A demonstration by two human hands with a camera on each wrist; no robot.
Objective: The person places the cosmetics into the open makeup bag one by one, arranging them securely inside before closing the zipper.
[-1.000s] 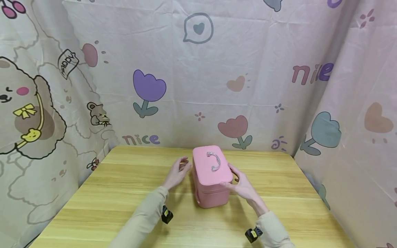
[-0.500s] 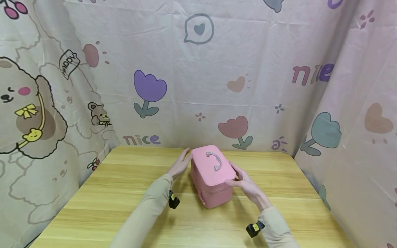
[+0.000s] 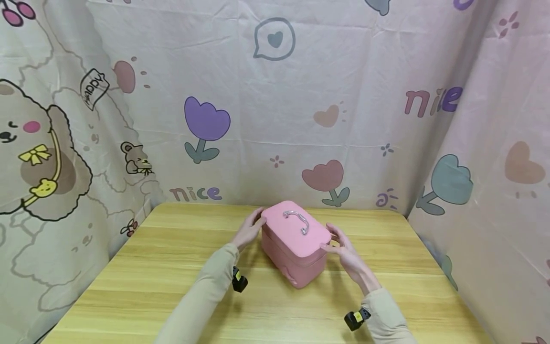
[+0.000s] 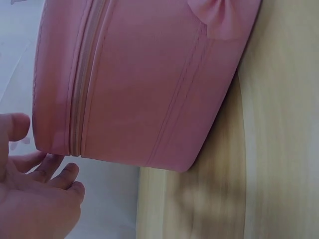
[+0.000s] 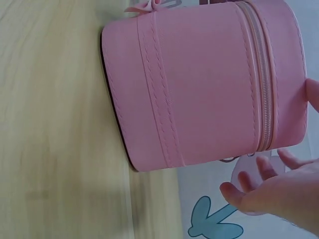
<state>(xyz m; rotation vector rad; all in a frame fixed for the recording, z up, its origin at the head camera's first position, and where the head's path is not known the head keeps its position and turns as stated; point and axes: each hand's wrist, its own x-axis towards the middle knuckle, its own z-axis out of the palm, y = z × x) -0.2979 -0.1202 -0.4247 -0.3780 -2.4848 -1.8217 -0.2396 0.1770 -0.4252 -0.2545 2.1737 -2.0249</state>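
A pink vanity case (image 3: 296, 228) stands upright on the wooden table, set at an angle, its lid down and a silver handle (image 3: 297, 220) on top. Zipper (image 5: 264, 94) and stitching run round its side, and a pink bow (image 4: 217, 17) shows on the long side. My left hand (image 3: 249, 230) is at the far left corner of the lid, fingers bent loosely and thumb apart. At the near right corner my right hand (image 3: 345, 251) has its thumb tip on the lid edge, with the other fingers spread along the side.
The wooden table (image 3: 172, 267) reaches back to a printed curtain (image 3: 266, 95), which also hangs at both sides. A small black camera (image 3: 239, 280) is worn on the left wrist and another black camera (image 3: 356, 319) on the right.
The case has turned counterclockwise, its near end swinging right and its far end left. My left hand has come up to the lid corner; my right hand has shifted slightly right with the case.
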